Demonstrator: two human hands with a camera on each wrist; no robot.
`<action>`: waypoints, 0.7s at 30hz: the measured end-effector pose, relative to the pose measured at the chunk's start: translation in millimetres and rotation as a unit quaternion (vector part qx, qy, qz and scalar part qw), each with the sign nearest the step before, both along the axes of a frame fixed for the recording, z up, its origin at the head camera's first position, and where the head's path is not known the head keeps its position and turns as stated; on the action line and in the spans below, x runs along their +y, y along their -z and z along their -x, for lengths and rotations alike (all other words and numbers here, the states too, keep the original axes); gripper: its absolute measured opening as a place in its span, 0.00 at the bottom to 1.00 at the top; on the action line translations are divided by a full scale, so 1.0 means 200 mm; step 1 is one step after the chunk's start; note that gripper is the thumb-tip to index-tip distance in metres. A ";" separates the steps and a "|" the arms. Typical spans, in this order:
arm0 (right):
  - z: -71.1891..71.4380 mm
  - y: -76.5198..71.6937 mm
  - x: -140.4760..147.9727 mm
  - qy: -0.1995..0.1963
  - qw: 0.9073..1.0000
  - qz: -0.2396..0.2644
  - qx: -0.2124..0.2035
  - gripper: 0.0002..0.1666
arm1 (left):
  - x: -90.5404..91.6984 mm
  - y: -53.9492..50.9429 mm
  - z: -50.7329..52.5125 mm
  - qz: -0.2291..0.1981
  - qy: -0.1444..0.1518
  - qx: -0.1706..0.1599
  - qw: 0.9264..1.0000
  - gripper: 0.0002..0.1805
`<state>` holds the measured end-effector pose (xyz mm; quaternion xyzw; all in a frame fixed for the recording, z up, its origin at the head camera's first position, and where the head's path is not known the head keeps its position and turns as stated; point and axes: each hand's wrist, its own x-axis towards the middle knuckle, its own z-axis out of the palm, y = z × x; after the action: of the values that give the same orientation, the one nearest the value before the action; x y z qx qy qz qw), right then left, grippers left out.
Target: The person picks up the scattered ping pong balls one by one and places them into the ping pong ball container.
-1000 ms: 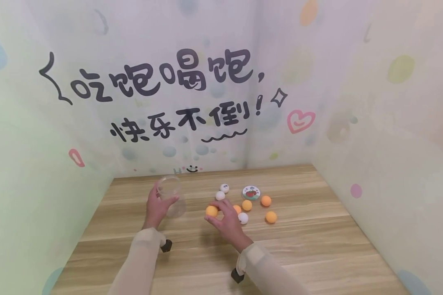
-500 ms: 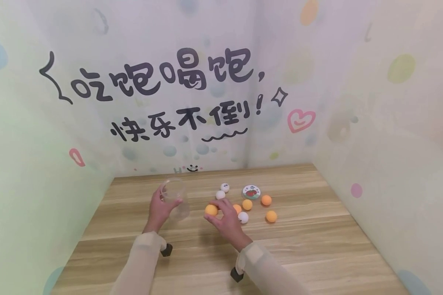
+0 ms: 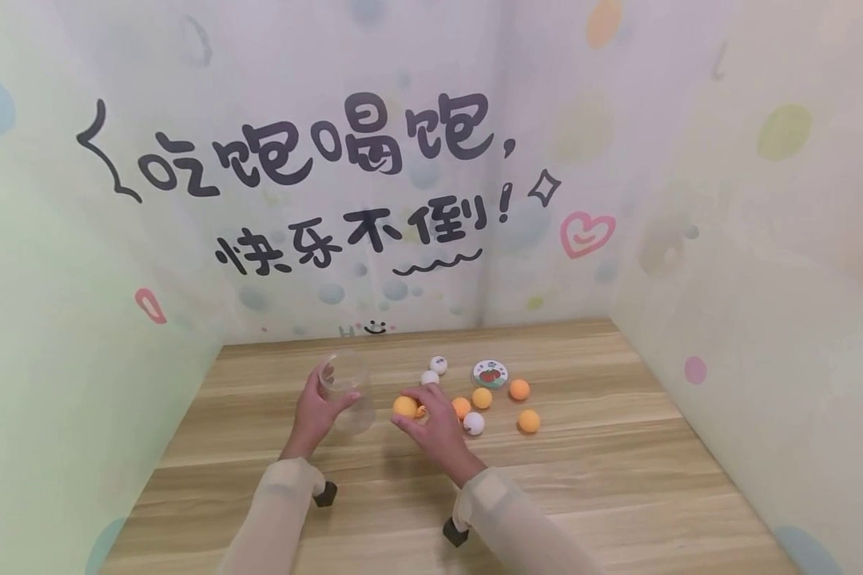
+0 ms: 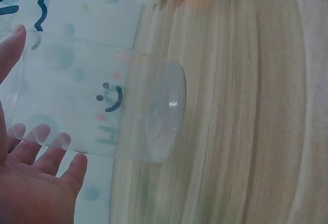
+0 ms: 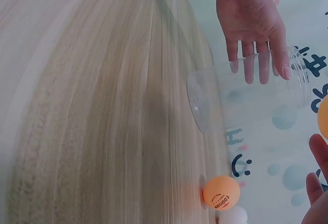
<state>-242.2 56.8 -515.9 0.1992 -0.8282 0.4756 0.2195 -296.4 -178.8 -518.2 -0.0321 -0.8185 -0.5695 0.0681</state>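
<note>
My left hand (image 3: pixel 319 413) grips a clear plastic jar (image 3: pixel 358 411) round its side, thumb and fingers near the threaded mouth. The jar is see-through, with nothing visible inside it. I cannot tell whether its base touches the table. To its right, my right hand (image 3: pixel 439 427) pinches an orange ping-pong ball (image 3: pixel 404 406) between thumb and fingertips. Another orange ball (image 5: pixel 221 193), with dark print on it, sits on the table beyond that hand, mostly hidden in the head view. A white ball (image 3: pixel 473 423) lies close to the right hand.
More orange balls (image 3: pixel 528 421) and two white balls (image 3: pixel 439 365) lie spread over the wooden table (image 3: pixel 618 463). Among them is a round lid (image 3: pixel 491 374) with a red picture. Printed walls (image 3: pixel 431 295) enclose the table at the back and sides.
My left hand has shifted the jar a little to the right and nearer. My right hand has moved slightly left with the orange ball, exposing part of another ball behind its fingers.
</note>
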 end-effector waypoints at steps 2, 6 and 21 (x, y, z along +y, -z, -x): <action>0.00 0.00 0.00 0.002 1.000 -0.005 0.002 0.23 | 0.00 0.00 0.00 0.001 0.004 0.000 1.000 0.51; 0.00 -0.01 -0.01 -0.001 1.000 -0.003 0.003 0.23 | 0.01 0.00 -0.02 0.004 0.011 -0.002 1.000 0.50; 0.02 -0.03 -0.05 -0.005 1.000 -0.008 -0.003 0.23 | 0.03 -0.02 -0.07 -0.007 0.036 0.013 0.999 0.51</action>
<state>-247.0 47.6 -510.4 0.2040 -0.8317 0.4703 0.2131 -281.5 -173.2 -514.9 -0.0688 -0.8117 -0.5770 0.0586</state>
